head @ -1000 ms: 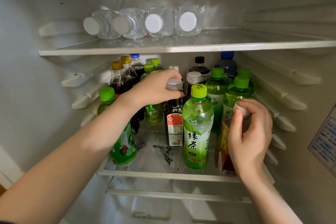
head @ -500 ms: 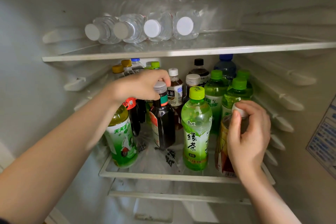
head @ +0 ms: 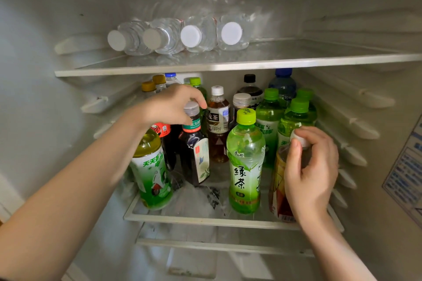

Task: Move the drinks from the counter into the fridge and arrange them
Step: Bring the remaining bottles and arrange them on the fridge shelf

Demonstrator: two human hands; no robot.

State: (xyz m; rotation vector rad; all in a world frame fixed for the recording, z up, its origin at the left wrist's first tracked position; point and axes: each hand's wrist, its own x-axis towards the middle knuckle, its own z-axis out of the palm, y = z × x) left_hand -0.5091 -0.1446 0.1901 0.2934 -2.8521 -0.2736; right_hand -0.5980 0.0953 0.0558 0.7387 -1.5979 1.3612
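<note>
White fridge walls are filling my feed, with two glass shelves crossing them. On the upper shelf four clear water bottles are lying on their sides, white caps facing me. I am looking down at the lower shelf, where the drinks are standing crowded together. The left hand is curling its fingers round the grey cap of a dark bottle, which is sitting mid-shelf, just behind the front row; I cannot tell whether its base is touching the glass. The right hand is clenching round the neck of a white-capped bottle with a yellow and red label, thumb resting against the cap, at the front right corner of the shelf. Between the two held bottles a green tea bottle with a lime cap is standing upright at the front. A green-labelled bottle is standing at the front left, partly behind the left forearm. Behind them a brown tea bottle is standing upright.
</note>
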